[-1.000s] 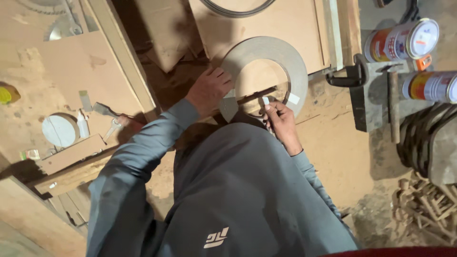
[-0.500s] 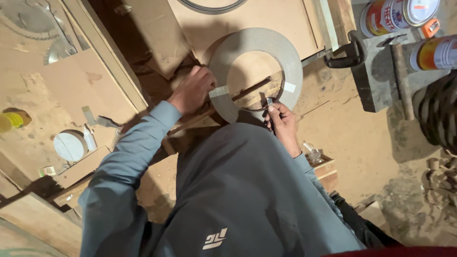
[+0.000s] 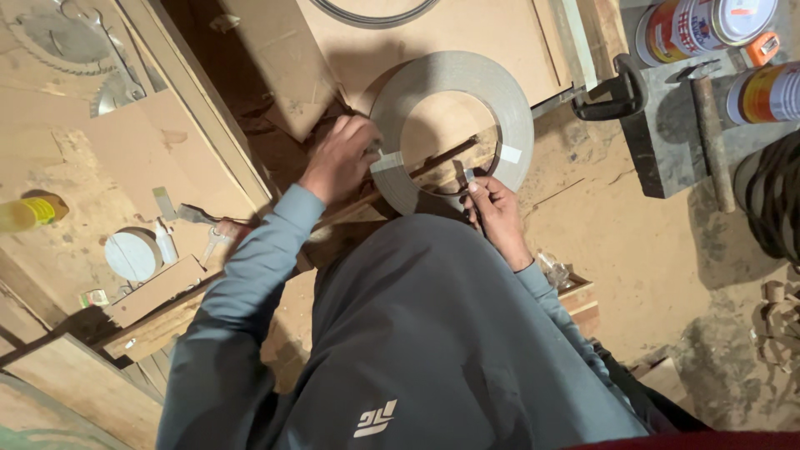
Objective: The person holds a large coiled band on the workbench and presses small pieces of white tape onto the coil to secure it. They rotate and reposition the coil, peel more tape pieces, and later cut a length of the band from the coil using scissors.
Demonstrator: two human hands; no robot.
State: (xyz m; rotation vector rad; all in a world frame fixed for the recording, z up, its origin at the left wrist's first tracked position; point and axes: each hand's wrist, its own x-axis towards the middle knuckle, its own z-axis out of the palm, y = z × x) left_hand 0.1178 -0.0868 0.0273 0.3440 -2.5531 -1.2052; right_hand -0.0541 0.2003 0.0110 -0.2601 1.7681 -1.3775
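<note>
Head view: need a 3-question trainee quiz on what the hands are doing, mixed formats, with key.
1. True or false: the left hand rests on the grey ring.
2. Which lies beside the cans at upper right? A) hammer B) saw C) drill
3. Fill in: the right hand pinches a small tool at the ring's ____ edge.

Key: 1 true; 2 A; 3 inner.

bare board [image 3: 467, 42] open above grey ring [image 3: 512, 108], clamp [image 3: 612, 87], hammer [image 3: 712, 125] crowding right
</note>
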